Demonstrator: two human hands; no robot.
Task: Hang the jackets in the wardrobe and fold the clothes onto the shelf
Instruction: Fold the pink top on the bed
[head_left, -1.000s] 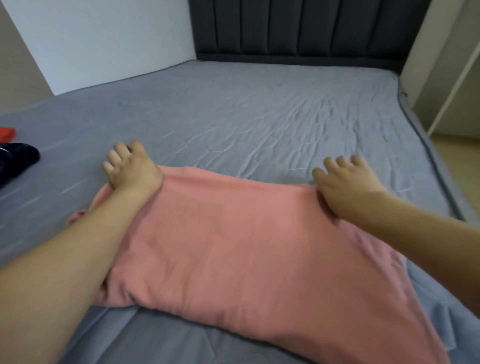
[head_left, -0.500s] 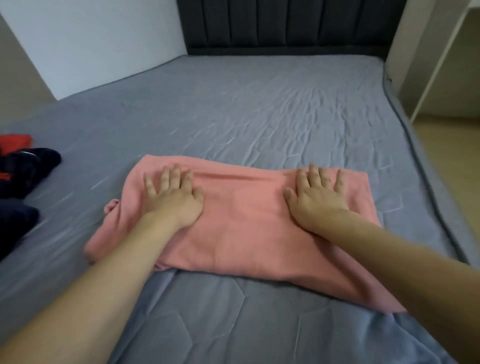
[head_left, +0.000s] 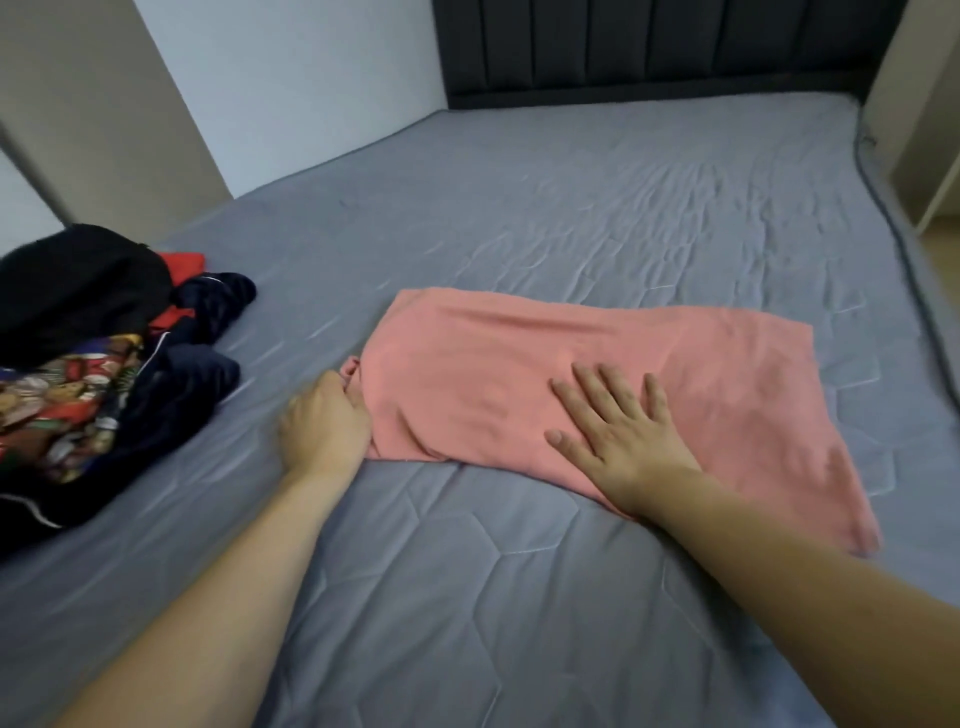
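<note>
Right hand (head_left: 626, 436) flat, fingers spread, pressing pink garment (head_left: 613, 358) folded on grey bed (head_left: 519, 218), left hand (head_left: 324, 423) curled at its left edge, seemingly gripping it, dark clothes pile (head_left: 98, 353) far left

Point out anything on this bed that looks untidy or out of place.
The pink garment is folded unevenly: its near right corner trails off skewed, and a small loop sticks out by the left hand, which grips that edge. The right hand presses it flat. A heap of dark clothes lies unfolded at the left.
</note>
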